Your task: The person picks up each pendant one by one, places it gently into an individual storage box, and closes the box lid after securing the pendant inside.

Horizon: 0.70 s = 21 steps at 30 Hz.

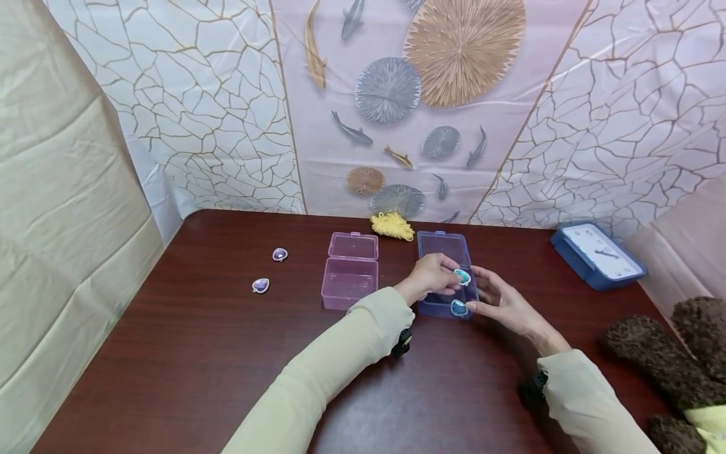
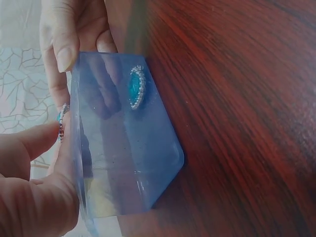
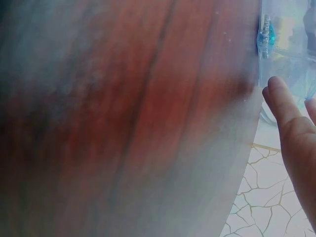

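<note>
In the head view my left hand (image 1: 433,276) is over the blue plastic box (image 1: 428,309), whose lid stands open at the back. Between its thumb and fingers it pinches a teal heart-like gem (image 1: 462,277) with a beaded rim, seen edge-on in the left wrist view. A second teal gem (image 2: 137,88) shows through the clear wall, inside the box. My right hand (image 1: 505,306) holds the box at its right side, thumb near the front corner and fingers farther back. To the left stands an open pink plastic box (image 1: 350,299).
Two purple beaded gems, one farther back (image 1: 280,254) and one nearer (image 1: 260,285), lie on the dark table (image 1: 170,353). A yellow yarn bundle (image 1: 392,226) sits behind the boxes. On the right are a blue-framed clock (image 1: 598,255) and a brown plush toy (image 1: 652,359).
</note>
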Each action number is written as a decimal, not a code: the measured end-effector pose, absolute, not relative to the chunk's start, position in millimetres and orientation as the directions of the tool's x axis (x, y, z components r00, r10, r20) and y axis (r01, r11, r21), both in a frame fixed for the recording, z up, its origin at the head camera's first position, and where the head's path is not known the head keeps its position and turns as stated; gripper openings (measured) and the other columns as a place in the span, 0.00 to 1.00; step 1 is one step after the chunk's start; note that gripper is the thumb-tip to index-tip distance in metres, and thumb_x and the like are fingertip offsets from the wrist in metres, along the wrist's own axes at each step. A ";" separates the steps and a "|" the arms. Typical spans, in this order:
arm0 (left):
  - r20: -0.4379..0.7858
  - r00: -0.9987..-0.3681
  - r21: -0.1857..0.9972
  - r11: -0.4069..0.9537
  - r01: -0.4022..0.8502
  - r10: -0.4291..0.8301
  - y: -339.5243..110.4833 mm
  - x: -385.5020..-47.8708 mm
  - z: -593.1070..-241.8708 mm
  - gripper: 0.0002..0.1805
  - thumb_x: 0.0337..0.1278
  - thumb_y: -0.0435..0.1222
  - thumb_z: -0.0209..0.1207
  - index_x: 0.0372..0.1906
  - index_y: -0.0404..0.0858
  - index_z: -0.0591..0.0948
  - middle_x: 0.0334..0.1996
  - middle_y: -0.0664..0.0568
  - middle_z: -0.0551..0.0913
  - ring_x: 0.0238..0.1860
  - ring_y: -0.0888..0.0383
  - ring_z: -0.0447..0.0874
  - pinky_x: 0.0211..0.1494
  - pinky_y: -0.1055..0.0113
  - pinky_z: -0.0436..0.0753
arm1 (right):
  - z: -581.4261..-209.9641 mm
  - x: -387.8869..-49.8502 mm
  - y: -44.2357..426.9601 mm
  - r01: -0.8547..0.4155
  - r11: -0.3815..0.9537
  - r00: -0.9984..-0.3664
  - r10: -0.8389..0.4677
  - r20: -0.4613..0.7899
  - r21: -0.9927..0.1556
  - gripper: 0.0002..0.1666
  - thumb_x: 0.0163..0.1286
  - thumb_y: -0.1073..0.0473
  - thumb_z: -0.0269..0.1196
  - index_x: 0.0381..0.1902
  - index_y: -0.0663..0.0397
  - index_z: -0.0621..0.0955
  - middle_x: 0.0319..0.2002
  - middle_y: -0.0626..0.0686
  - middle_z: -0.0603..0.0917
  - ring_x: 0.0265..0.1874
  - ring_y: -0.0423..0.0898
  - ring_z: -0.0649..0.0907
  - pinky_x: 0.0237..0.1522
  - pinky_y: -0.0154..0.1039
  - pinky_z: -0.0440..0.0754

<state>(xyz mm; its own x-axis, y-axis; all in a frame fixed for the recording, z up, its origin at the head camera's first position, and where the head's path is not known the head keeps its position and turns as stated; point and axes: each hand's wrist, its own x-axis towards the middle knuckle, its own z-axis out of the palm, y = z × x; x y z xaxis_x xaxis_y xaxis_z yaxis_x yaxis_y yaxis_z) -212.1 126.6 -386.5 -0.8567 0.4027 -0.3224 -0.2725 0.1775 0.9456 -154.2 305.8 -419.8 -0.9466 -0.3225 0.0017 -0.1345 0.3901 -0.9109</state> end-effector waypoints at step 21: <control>-0.344 -0.896 0.890 0.400 -0.216 0.281 137.7 -209.3 -383.8 0.07 0.46 0.22 0.64 0.34 0.31 0.83 0.21 0.45 0.83 0.26 0.53 0.86 0.32 0.66 0.85 | -419.2 -153.6 305.9 -0.159 0.421 -0.946 -0.325 0.015 -0.893 0.43 0.64 0.67 0.62 0.70 0.66 0.52 0.58 0.71 0.67 0.57 0.45 0.74 0.49 0.20 0.73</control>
<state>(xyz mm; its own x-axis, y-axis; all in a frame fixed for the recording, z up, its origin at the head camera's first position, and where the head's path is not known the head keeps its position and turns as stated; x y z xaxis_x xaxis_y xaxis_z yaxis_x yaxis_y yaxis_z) -209.3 137.7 -383.8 -0.8961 0.2805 -0.3440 -0.2165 0.4004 0.8904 -153.6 305.9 -419.2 -0.9457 -0.3248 0.0151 -0.1586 0.4205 -0.8933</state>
